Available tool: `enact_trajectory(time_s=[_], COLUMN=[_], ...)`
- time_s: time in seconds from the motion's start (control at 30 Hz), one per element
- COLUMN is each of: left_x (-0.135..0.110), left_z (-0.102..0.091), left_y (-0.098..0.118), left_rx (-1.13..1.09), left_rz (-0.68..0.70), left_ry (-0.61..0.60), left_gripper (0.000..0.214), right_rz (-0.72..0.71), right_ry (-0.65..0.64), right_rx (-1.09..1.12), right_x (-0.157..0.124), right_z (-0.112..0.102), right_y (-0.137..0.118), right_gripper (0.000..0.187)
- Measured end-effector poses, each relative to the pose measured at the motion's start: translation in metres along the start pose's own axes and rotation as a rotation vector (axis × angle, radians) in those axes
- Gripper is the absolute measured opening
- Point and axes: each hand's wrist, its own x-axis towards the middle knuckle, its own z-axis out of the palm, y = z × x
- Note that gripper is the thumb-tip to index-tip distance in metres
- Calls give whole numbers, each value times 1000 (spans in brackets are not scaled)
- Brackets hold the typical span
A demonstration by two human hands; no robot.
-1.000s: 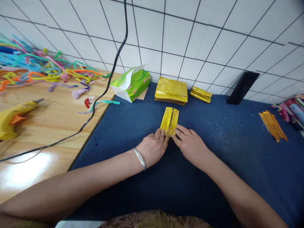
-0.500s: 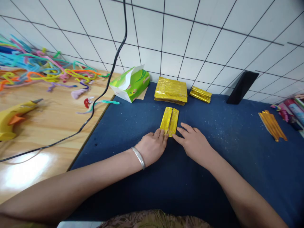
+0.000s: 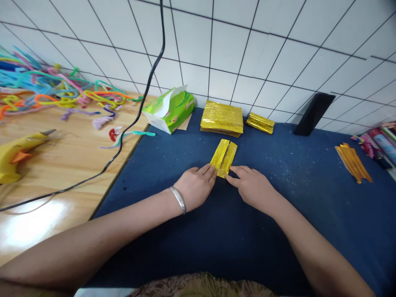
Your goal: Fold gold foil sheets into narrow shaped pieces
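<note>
A folded sheet of gold foil paper (image 3: 223,154) lies on the dark blue cloth in front of me, tilted a little to the right, with a lengthwise slit between its two folded flaps. My left hand (image 3: 196,186), with a silver bangle at the wrist, has its fingers closed together at the paper's lower left edge. At the lower right corner, my right hand (image 3: 252,185) pinches the paper with thumb and forefinger. The undersides of the fingertips are hidden. Just beyond stands a stack of gold foil paper (image 3: 221,117), with a smaller folded gold piece (image 3: 260,123) to its right.
A green tissue pack (image 3: 173,109) sits by the tiled wall. Leftward, a wooden table (image 3: 77,152) bears a yellow glue gun (image 3: 18,154) and tangled pipe cleaners (image 3: 62,88). A black cable (image 3: 148,82) hangs across. A black upright object (image 3: 314,114) and orange-gold strips (image 3: 354,162) are rightward.
The gold foil paper has turned slightly clockwise, its far end moving right. My right hand's fingers have drawn closer together at its edge; my left hand has shifted slightly left and away from me.
</note>
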Motion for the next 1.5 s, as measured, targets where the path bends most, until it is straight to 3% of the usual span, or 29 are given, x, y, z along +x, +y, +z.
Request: enact_trajectory(time_s=[0.17,0.33,0.37,0.47,0.57,0.77,0.93,1.1,1.3,1.5], left_x=[6,10,10,11,12,12,13,13,11,12], left_z=[5,13,14,15,12,7,19,26,27,17], left_y=[-15,-42,-46,-50,-47,-57,-79,-88,-90,-78], left_rx=[-111,-226,-237,-249,-231,-294,-450,-502,-404,-301], left_rz=[-2,24,23,-1,-39,8,93,119,45,-40], left_ry=[78,153,153,145,137,28,2,-10,118,296], left_gripper=[35,28,27,27,28,37,43,39,30,29], right_rz=[35,-89,-43,283,386,357,393,435,481,457], right_ry=[61,166,213,386,322,259,233,200,111,179], right_rx=[61,337,366,314,330,442,707,1037,1268,1481], right_x=[1,4,5,7,10,13,11,11,14,16], right_z=[1,9,11,18,24,28,28,23,18,21], right_y=[-11,2,10,35,51,43,41,40,34,25], right_gripper=[36,33,33,32,34,32,36,42,41,40])
